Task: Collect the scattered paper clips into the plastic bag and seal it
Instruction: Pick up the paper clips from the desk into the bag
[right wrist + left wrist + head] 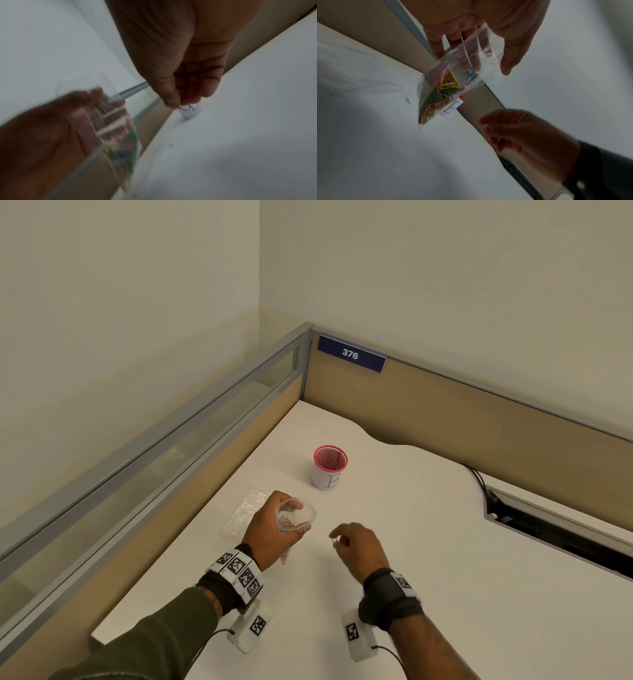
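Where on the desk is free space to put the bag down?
Bare desk lies right of the right hand, up to the cable slot. Also bare: behind the cup. Crowded: left, where the left hand holds the bag beside spare bags.

White desk (428, 542): labelled cup (329, 468), seemingly spare clear bags (244, 511).

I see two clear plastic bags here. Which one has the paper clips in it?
The bag held up in the left hand, mouth open, with coloured clips bunched at its bottom. The other bag lies flat on the desk beside that hand, seemingly empty.
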Available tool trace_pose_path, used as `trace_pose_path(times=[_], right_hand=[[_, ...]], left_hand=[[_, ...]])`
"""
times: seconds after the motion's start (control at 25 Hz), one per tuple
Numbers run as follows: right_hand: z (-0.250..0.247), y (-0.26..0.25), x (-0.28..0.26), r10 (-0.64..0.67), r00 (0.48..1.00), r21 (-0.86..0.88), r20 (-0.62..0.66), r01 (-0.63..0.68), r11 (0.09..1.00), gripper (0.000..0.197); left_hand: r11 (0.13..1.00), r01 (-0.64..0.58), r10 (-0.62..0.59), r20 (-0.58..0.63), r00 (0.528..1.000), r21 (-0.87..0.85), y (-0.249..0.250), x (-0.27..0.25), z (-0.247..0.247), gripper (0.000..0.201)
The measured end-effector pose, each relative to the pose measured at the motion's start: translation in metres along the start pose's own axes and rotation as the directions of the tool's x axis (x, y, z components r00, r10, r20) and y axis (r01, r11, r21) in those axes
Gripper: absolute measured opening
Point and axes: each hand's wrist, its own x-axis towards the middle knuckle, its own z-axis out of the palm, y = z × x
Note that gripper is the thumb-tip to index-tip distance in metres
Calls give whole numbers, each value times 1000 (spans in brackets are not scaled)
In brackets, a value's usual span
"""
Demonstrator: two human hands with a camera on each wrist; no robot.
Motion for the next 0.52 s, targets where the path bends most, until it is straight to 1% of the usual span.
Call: trace_pose_path(times=[0.08, 0.16, 0.24, 0.28, 0.36, 0.44, 0.52], right_hand=[[-24, -19, 1, -57, 988, 94, -145, 71, 993, 10], [-45, -41, -1, -91, 959, 183, -267, 143, 973, 5], [-60, -62, -4, -132, 937, 252, -322, 219, 943, 4], [-64, -72, -5, -163, 931, 265, -327, 256, 930, 4], [-65, -86, -7, -233, 927, 251, -294, 310, 917, 5], [-59, -93, -8, -270, 933, 218, -237, 322, 921, 8], [-54, -92, -9, -287, 934, 166, -213, 324, 931, 15]], left_hand=[[1000, -7, 7, 0, 1000, 15, 2, 0, 2, 39], [1000, -9, 8, 9, 1000, 26, 3, 0, 4, 39], [1000, -8, 8, 19, 1000, 29, 3, 1, 4, 39], [1000, -11, 10, 23, 1000, 26, 3, 1, 5, 39], [999, -25, 24, 26, 999, 29, 3, 2, 6, 40], [999, -32, 31, 25, 999, 31, 3, 3, 8, 42], [1000, -25, 25, 22, 999, 17, 2, 7, 8, 45]])
